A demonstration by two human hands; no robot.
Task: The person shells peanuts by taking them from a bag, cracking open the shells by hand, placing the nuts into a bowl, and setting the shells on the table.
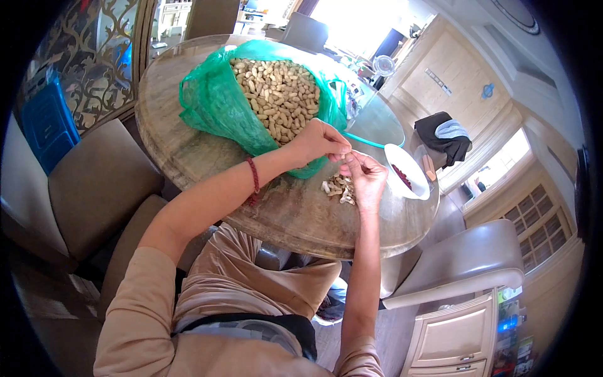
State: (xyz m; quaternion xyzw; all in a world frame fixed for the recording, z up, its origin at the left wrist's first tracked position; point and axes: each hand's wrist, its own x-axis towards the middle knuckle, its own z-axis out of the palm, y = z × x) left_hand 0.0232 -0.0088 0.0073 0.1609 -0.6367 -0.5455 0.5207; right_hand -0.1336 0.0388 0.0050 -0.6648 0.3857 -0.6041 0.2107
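My left hand (pixel 316 142) and my right hand (pixel 365 177) meet fingertip to fingertip above the near side of the table. Both are closed in a pinch on a small pale peanut (pixel 343 155), mostly hidden by the fingers. Just below them lies a small pile of broken peanut shells (pixel 340 188). Beyond my left hand, a green plastic bag (pixel 217 103) gapes wide, full of unshelled peanuts (pixel 276 91). To the right of my right hand stands a white bowl (pixel 394 157) with dark red peanut kernels (pixel 402 176) inside.
Everything rests on a round marble-patterned table (pixel 276 220). A clear-glass section and small items lie at its far right. Chairs stand left (pixel 103 182) and right (pixel 461 261) of me. Dark and light cloth (pixel 443 135) hangs beyond the table. A cabinet (pixel 449 333) is at lower right.
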